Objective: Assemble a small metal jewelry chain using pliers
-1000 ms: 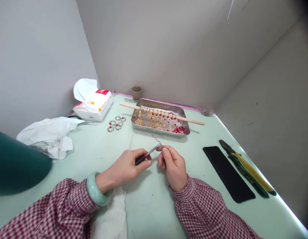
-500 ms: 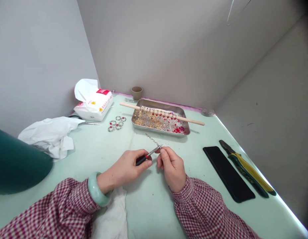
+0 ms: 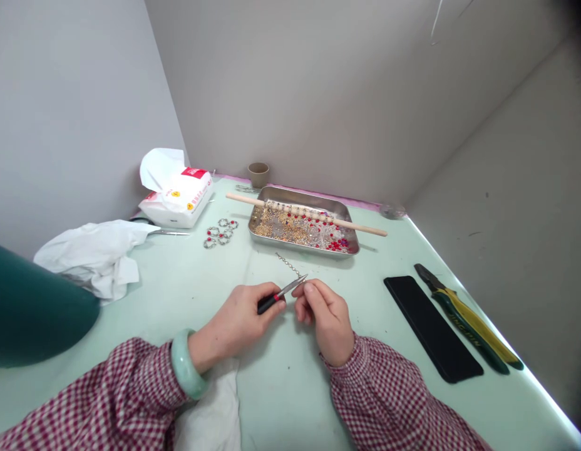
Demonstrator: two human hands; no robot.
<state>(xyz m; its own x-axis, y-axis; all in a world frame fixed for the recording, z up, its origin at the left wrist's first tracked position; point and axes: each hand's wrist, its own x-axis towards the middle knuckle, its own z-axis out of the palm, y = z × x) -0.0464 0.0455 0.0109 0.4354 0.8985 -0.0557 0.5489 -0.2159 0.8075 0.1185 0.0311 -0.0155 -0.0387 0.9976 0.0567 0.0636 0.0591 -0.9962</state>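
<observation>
My left hand is closed round the dark handle of small pliers, whose thin jaws point up and right. My right hand is pinched shut on the near end of a thin silver chain, right at the plier tips. The chain trails away from my fingers toward the metal tray. Both hands rest low over the pale green table, near its middle.
The tray holds several gold and red beads, with a wooden stick across it. Beaded rings lie left of it. A tissue pack, crumpled white paper, a small cup, a black strip and green-yellow pliers surround the work area.
The chain's free end has swung a little to the left, and my hands have shifted slightly toward me. Grips are unchanged.
</observation>
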